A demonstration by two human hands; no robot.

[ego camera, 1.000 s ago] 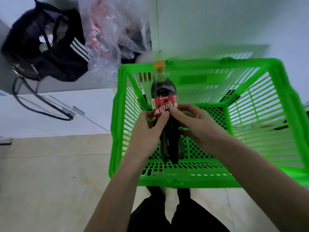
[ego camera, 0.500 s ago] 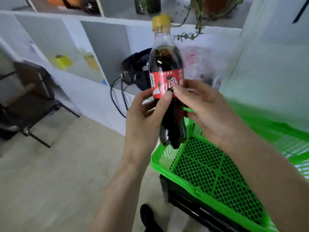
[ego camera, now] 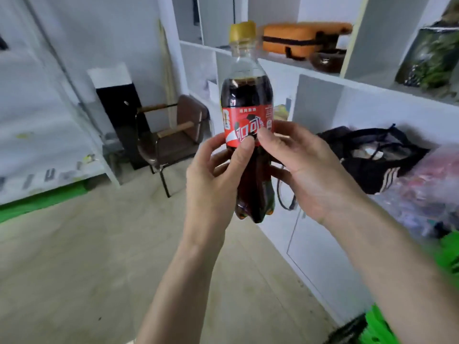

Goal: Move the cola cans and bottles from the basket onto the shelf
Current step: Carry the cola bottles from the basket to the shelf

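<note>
I see both hands closed around one cola bottle [ego camera: 248, 135], held upright in the air in front of me. My left hand [ego camera: 211, 184] wraps the lower half from the left, fingers curled behind it and the thumb pressed flat across the bottom edge of the red label. My right hand [ego camera: 313, 175] takes it from the right, thumb tip on the label just beside the left thumb, fingers curled round the back. Both forearms rise from the bottom of the view and meet at the bottle.

The bottle is about three-quarters full of dark drink, with a yellow cap [ego camera: 242, 32] on top. It touches nothing but my hands.

At the lower right edge I catch a blurred piece of the green basket [ego camera: 447, 254]; I cannot tell what is in it.

Behind the bottle stands the white shelf [ego camera: 372, 103]. Its lower compartment holds a black bag [ego camera: 372, 157] and a clear plastic bag [ego camera: 427, 189] beside it. The level above carries an orange case [ego camera: 303, 37], a dark bowl [ego camera: 327, 60] and a plant [ego camera: 432, 58]. Further left a brown chair [ego camera: 173, 140] stands on the floor.
</note>
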